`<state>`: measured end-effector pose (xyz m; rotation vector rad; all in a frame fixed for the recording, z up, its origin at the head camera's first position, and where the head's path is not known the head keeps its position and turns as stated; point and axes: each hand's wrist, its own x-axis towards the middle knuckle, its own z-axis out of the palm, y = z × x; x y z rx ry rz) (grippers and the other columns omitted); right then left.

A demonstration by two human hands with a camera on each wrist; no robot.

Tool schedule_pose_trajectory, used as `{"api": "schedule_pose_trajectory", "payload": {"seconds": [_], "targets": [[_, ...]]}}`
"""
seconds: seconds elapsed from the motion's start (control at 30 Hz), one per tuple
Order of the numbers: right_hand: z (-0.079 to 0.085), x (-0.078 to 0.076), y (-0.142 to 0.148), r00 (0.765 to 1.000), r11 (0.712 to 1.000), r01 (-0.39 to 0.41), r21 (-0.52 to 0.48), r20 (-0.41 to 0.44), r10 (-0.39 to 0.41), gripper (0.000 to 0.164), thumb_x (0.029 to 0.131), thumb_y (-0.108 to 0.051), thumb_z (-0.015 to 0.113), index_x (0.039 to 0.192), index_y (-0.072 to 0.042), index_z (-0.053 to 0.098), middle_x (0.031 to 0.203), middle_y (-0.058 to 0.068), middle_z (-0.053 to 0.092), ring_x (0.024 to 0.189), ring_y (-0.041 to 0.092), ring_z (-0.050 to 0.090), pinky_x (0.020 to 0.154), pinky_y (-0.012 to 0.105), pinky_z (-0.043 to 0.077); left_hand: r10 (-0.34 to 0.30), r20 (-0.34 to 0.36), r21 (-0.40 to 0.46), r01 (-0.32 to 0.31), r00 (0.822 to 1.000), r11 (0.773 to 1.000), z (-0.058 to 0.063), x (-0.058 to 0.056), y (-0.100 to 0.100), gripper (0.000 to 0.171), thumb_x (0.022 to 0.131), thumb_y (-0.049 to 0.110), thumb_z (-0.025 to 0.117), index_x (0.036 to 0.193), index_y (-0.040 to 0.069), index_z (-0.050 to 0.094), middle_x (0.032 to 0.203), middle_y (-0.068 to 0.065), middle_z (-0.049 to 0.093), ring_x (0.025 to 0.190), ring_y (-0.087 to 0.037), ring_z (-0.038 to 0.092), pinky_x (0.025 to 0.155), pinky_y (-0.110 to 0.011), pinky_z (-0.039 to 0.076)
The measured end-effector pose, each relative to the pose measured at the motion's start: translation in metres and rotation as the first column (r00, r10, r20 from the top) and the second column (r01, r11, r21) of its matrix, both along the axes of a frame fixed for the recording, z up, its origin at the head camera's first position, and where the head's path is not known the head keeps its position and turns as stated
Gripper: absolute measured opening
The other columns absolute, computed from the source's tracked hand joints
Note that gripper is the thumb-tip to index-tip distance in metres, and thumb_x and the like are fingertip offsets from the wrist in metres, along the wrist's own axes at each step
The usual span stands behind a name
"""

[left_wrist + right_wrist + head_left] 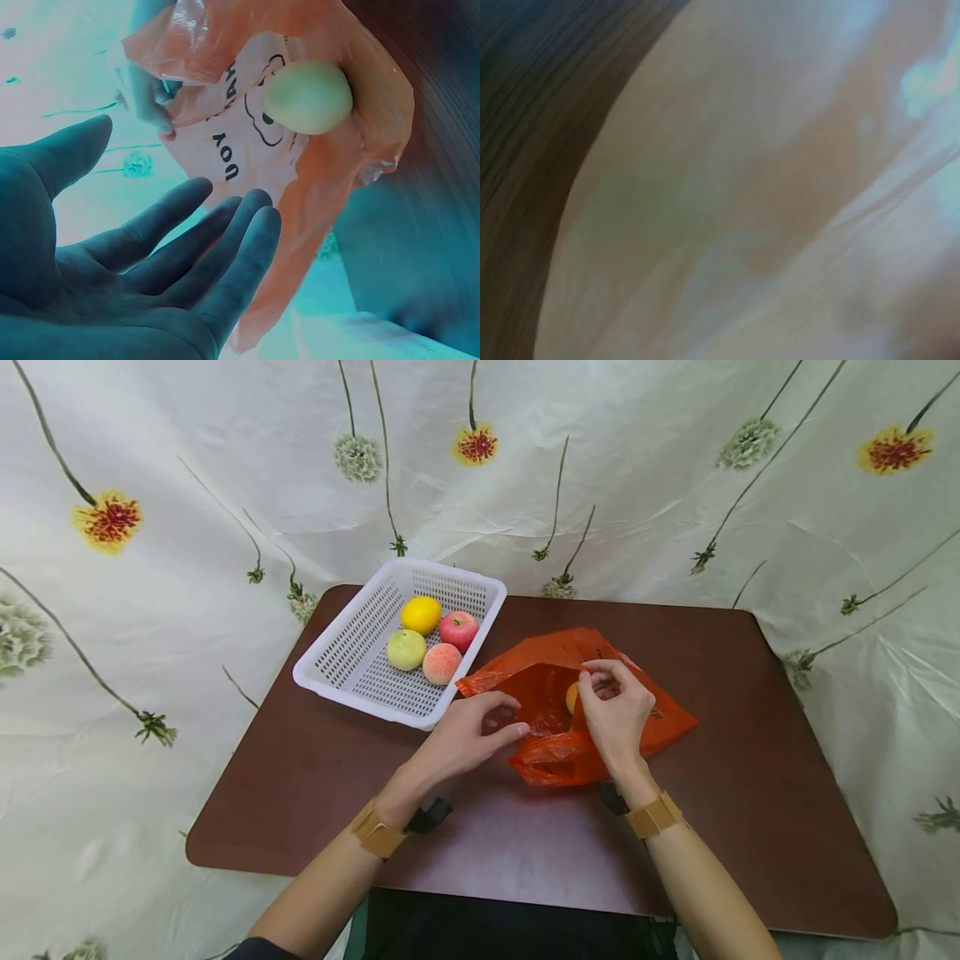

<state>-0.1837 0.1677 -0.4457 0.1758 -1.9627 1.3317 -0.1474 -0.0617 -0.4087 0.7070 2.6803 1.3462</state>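
Observation:
A red plastic bag (555,652) lies on the table with its mouth open towards me. Inside it sits an orange-coloured round fruit (572,698), partly hidden by the bag's edge; the left wrist view shows this fruit (311,97) whole, against printed plastic. My right hand (618,706) pinches the bag's rim between thumb and fingers. On the other side of the mouth, my left hand (480,731) has its fingers spread and relaxed, holding nothing. In the right wrist view, blurred bag plastic (705,187) fills most of the picture and the hand is hidden.
A white perforated basket (341,652) stands left of the bag, holding a yellow lemon-like fruit (421,615), a red apple (459,631), a yellow-green fruit (407,650) and a peach (442,664). The brown table (750,793) meets a flower-printed cloth (637,460) behind.

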Motion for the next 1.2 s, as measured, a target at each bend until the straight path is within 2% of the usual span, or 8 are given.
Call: {"api": "schedule_pose_trajectory", "payload": {"seconds": [0.23,0.53,0.7,0.97,1.2], "targets": [[0.003,0.002,0.000,1.000,1.000,-0.002,0.008,-0.004,0.002,0.009,0.081,-0.011,0.070,0.090,-0.010,0.070,0.069,-0.005,0.061,0.061,0.011,0.055,0.055,0.023,0.047,-0.028,0.083,0.035,0.025,0.996,0.999,0.005,0.011,-0.016,0.037,0.083,0.047,0.065,0.111,0.024,0.062,0.105,0.007,0.062,0.087,-0.007,0.060,0.075,-0.025,0.050],[0.025,0.018,-0.008,0.999,1.000,-0.007,0.009,-0.037,0.007,0.009,0.079,0.002,0.069,0.087,0.000,0.069,0.067,0.007,0.061,0.057,0.019,0.054,0.053,0.022,0.045,0.002,0.116,0.052,-0.008,0.993,0.999,0.010,0.019,-0.041,0.033,0.082,0.046,0.066,0.109,0.027,0.062,0.104,0.006,0.062,0.085,-0.010,0.061,0.071,-0.029,0.051],[0.028,0.019,-0.009,0.999,1.000,-0.011,0.013,-0.031,0.011,0.009,0.079,0.002,0.068,0.088,0.001,0.068,0.068,0.008,0.061,0.059,0.019,0.055,0.053,0.023,0.046,0.032,0.128,0.050,-0.039,0.991,0.998,0.014,0.020,-0.058,0.030,0.083,0.044,0.066,0.108,0.029,0.062,0.101,0.011,0.062,0.085,-0.012,0.061,0.070,-0.030,0.051],[0.024,0.016,-0.008,1.000,1.000,0.014,0.014,-0.027,-0.013,0.007,0.079,-0.001,0.069,0.086,-0.002,0.069,0.067,0.006,0.061,0.057,0.019,0.054,0.053,0.019,0.043,0.117,0.135,0.014,-0.119,0.984,0.993,0.023,0.013,-0.089,0.034,0.082,0.046,0.066,0.111,0.028,0.062,0.104,0.011,0.062,0.088,-0.014,0.062,0.073,-0.032,0.052],[0.019,0.011,-0.007,1.000,1.000,0.015,0.006,-0.022,-0.015,0.007,0.079,-0.003,0.068,0.086,-0.004,0.070,0.066,0.004,0.061,0.057,0.018,0.054,0.052,0.018,0.042,0.202,0.081,-0.006,-0.203,0.976,0.979,0.034,-0.001,-0.116,0.037,0.082,0.048,0.065,0.110,0.024,0.063,0.104,0.009,0.062,0.091,-0.016,0.060,0.074,-0.035,0.051]]}}
